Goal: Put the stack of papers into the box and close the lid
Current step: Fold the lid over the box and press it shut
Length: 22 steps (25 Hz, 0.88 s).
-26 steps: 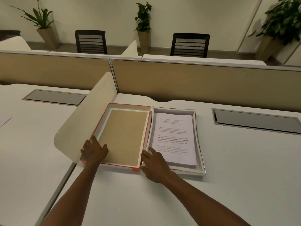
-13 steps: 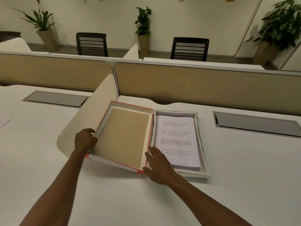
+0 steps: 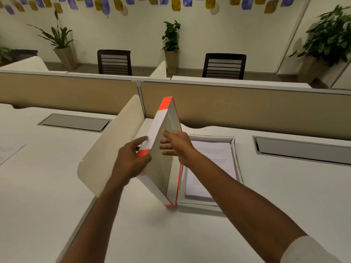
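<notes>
**Lid tipped on edge beside the filled box**

Lid, orange-edged with white side bands, stands tilted nearly upright on the white worktop, its lower corner resting just beside the near left corner of the box. The left hand grips the lid's raised long edge: fingers curl around the white band from outside and the thumb presses near the orange corner. The right hand is at the lid's hollow inner face with fingers spread and nearly straight; it grips nothing (motion blur hides whether the tips touch the lid). The stack of papers lies flat inside the shallow open box, printed side up, partly hidden behind the right forearm. A curved cream divider rises just left of the lid.
</notes>
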Available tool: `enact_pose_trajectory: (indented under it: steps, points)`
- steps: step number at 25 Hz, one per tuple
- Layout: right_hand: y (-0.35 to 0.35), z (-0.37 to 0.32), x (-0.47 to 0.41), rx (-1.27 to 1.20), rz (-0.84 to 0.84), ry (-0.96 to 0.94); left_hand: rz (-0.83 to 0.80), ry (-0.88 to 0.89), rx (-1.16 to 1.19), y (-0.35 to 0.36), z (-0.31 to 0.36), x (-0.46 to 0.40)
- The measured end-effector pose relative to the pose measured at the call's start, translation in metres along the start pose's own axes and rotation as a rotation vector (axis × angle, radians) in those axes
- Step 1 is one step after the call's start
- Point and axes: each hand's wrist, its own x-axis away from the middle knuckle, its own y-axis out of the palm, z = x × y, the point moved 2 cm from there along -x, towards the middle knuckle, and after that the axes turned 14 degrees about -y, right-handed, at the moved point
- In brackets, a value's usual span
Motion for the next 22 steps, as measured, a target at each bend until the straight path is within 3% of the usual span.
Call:
enact_pose_trajectory:
  steps: [3, 6, 9, 12, 16, 19, 22]
  points:
    - [0.004, -0.003, -0.004, -0.062, 0.017, 0.078, 0.024, 0.046, -0.007, 0.025, 0.012, 0.019]
    - [-0.004, 0.010, 0.000, -0.093, 0.074, 0.077, -0.091, 0.079, -0.050, 0.037, 0.013, 0.026]
    - [-0.030, 0.012, 0.001, -0.155, 0.120, 0.076, -0.120, 0.041, 0.064, 0.046, 0.009, 0.017]
    - [-0.061, 0.011, 0.008, -0.186, 0.156, 0.101, -0.141, -0.140, 0.186, 0.066, -0.024, -0.010]
    - [-0.105, 0.012, 0.020, -0.179, 0.236, 0.095, -0.331, -0.463, 0.049, 0.111, -0.079, -0.031]
    - [-0.135, 0.016, 0.029, -0.157, 0.318, 0.082, -0.407, -0.550, 0.024, 0.139, -0.103, -0.037]
    - [-0.157, 0.024, 0.037, -0.034, 0.362, 0.066, -0.382, -0.566, 0.092, 0.154, -0.107, -0.044]
